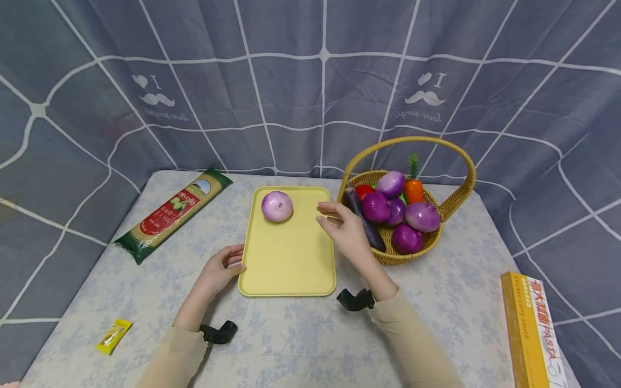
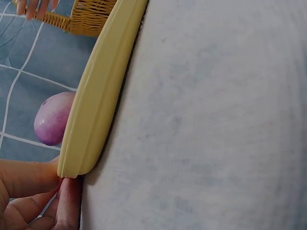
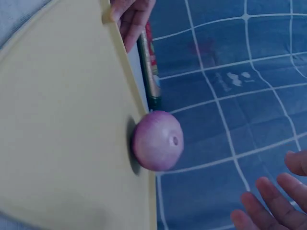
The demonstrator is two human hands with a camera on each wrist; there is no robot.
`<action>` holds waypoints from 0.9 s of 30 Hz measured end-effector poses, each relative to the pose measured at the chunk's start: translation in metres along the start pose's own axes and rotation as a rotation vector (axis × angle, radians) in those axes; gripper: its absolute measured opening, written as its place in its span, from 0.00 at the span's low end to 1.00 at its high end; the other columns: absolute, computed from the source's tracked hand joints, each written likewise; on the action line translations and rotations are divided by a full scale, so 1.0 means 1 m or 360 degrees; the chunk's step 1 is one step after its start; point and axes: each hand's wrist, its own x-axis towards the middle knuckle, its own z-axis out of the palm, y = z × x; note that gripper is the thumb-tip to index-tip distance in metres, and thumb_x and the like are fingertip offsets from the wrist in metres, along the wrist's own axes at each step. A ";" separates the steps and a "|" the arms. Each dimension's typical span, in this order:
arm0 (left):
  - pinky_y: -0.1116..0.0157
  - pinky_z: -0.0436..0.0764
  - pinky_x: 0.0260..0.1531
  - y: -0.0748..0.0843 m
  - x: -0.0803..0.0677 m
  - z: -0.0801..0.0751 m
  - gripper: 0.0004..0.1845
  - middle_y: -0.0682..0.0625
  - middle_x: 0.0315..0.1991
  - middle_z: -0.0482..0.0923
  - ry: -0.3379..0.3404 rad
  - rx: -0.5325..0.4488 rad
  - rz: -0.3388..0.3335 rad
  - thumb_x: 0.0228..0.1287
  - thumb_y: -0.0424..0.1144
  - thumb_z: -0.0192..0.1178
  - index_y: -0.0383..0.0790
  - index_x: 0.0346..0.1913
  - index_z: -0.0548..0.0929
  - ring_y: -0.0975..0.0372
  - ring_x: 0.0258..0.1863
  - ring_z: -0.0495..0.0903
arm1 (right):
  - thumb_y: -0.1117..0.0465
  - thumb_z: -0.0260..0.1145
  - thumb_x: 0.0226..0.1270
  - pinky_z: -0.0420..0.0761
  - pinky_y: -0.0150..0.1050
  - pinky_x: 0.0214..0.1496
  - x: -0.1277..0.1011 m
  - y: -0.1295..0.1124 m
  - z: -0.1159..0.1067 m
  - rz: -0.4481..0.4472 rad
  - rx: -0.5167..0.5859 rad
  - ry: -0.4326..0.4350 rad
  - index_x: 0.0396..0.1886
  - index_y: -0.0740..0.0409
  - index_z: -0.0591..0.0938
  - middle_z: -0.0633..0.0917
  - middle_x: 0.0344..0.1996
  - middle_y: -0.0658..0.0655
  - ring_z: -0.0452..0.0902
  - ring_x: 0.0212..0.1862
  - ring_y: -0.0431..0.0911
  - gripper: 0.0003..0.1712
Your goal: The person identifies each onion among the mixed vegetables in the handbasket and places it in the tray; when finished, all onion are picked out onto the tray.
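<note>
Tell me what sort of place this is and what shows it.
Probably a staged tabletop set, perhaps for filming: a grid-patterned curtain hangs behind the table and along both sides, and a wicker basket of vegetables stands beside a yellow tray.

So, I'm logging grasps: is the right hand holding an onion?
No, the right hand is empty, and the onion on the yellow tray lies apart from it.
</note>
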 end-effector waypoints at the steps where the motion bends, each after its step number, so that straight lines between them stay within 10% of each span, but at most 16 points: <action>1: 0.60 0.82 0.55 0.000 0.000 0.000 0.28 0.35 0.63 0.73 -0.0001 0.0001 0.0002 0.68 0.28 0.57 0.33 0.71 0.67 0.46 0.62 0.74 | 0.62 0.66 0.68 0.81 0.47 0.62 -0.004 0.001 -0.007 -0.0015 -0.0007 0.0017 0.55 0.62 0.82 0.85 0.53 0.59 0.81 0.56 0.51 0.17; 9: 0.59 0.82 0.55 -0.002 -0.001 0.000 0.28 0.34 0.62 0.74 0.0013 0.0005 0.0016 0.68 0.28 0.58 0.33 0.70 0.67 0.46 0.62 0.74 | 0.59 0.67 0.68 0.81 0.35 0.59 -0.027 0.012 -0.065 0.0029 -0.0177 0.0217 0.53 0.60 0.84 0.86 0.50 0.59 0.83 0.51 0.48 0.16; 17: 0.62 0.82 0.53 -0.002 0.001 -0.001 0.28 0.35 0.62 0.75 0.0000 0.0006 0.0033 0.68 0.29 0.59 0.34 0.70 0.68 0.47 0.61 0.75 | 0.56 0.66 0.69 0.75 0.15 0.50 -0.044 0.031 -0.115 0.0197 -0.0272 0.0534 0.54 0.60 0.83 0.86 0.50 0.58 0.76 0.44 0.22 0.18; 21: 0.62 0.82 0.53 -0.002 0.002 -0.001 0.28 0.35 0.62 0.74 0.0008 0.0000 0.0025 0.67 0.29 0.59 0.33 0.70 0.68 0.46 0.61 0.75 | 0.56 0.68 0.67 0.76 0.19 0.52 -0.047 0.034 -0.133 0.0246 -0.0353 0.0665 0.54 0.59 0.84 0.85 0.51 0.55 0.78 0.47 0.28 0.18; 27: 0.61 0.82 0.54 -0.003 0.001 0.000 0.28 0.35 0.62 0.75 0.0023 0.0006 0.0011 0.67 0.29 0.59 0.33 0.70 0.68 0.46 0.61 0.75 | 0.58 0.69 0.66 0.72 0.51 0.70 -0.044 0.040 -0.147 0.0282 -0.0388 0.0681 0.57 0.61 0.82 0.80 0.55 0.61 0.74 0.61 0.50 0.22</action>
